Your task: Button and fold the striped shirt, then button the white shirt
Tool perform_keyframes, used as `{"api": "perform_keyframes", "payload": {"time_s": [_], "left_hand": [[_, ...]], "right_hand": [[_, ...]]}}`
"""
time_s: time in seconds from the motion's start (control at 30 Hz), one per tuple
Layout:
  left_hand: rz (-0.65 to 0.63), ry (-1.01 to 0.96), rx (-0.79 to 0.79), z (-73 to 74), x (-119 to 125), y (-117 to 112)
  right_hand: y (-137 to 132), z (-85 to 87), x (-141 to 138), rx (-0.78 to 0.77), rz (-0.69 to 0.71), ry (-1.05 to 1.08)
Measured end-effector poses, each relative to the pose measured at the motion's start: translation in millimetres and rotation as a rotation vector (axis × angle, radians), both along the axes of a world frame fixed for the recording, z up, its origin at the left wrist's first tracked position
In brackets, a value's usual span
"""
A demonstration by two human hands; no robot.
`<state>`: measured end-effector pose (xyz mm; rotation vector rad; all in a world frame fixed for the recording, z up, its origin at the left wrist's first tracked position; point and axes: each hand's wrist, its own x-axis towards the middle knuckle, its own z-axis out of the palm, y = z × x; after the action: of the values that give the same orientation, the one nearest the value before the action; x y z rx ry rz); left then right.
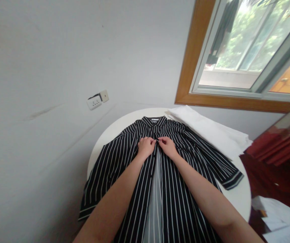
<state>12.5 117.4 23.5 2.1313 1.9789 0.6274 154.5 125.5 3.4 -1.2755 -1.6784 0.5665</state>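
Observation:
A black shirt with white stripes [124, 148] lies face up across the table, its collar at the far side and both sleeves spread outward. My left hand [146, 147] pinches one front edge of the shirt at chest height. Just to its right, my right hand [167, 147] pinches the opposite front edge, the fingertips of both hands nearly meeting. Above the hands the front is drawn together; below them it parts and shows the paler inside. Whatever button sits between my fingers is too small to make out.
The round white table [238, 199] stands against a grey-white wall with a socket [94, 102]. Folded white cloth [210, 131] lies at the table's back right, touching a sleeve. White papers [281, 216] are at the lower right. A wood-framed window [233, 104] is beyond.

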Motion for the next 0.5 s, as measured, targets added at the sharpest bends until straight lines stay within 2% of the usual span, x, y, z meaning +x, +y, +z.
{"api": "perform_keyframes", "payload": {"time_s": [0.2, 0.5], "left_hand": [[0.000, 0.064, 0.036, -3.8, 2.7, -3.9], [-0.010, -0.019, -0.010, -2.0, -2.3, 0.5]], "right_hand": [[-1.4, 1.6, -1.3, 0.011, -0.004, -0.007], [-4.2, -3.3, 0.2, 0.011, 0.013, -0.075]]}}
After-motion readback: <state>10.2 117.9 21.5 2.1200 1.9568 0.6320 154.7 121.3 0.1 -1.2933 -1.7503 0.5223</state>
